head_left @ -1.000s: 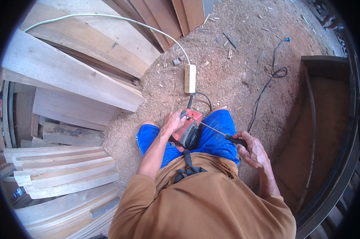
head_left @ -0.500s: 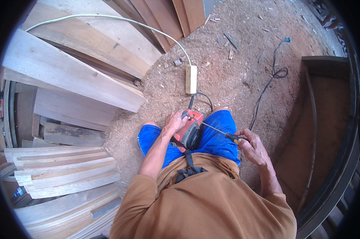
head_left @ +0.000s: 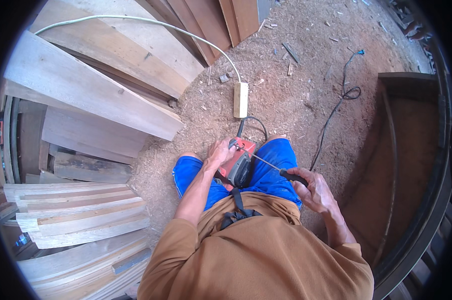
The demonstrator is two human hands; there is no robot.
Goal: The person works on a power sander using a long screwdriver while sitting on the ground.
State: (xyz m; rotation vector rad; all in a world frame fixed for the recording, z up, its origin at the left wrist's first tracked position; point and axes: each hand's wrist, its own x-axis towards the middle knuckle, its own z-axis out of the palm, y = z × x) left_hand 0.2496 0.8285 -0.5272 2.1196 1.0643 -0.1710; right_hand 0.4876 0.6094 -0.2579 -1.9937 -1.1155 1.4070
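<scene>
A red and black corded power tool (head_left: 242, 167), shaped like an electric planer, rests between my thighs in blue shorts. My left hand (head_left: 219, 153) is closed round its left upper side, thumb and fingers near the end where the cord comes out. In my right hand (head_left: 316, 192) is a screwdriver (head_left: 288, 175) with a black handle, gripped in closed fingers. Its long thin shaft slants up and left across the tool, and the tip ends by my left fingers. What the tip meets there is too small to make out.
A pale yellow block-shaped socket box (head_left: 241, 100) on a white cable (head_left: 151, 22) lies ahead, with the tool's cord running to it. Wooden boards (head_left: 91, 85) fill the left side. A black cord (head_left: 331, 120) and a dark curved frame (head_left: 408, 77) lie right, among wood shavings.
My right hand has turned and shifted its grip on the screwdriver, now wrapping more of the handle. The left hand and the power tool stay in place.
</scene>
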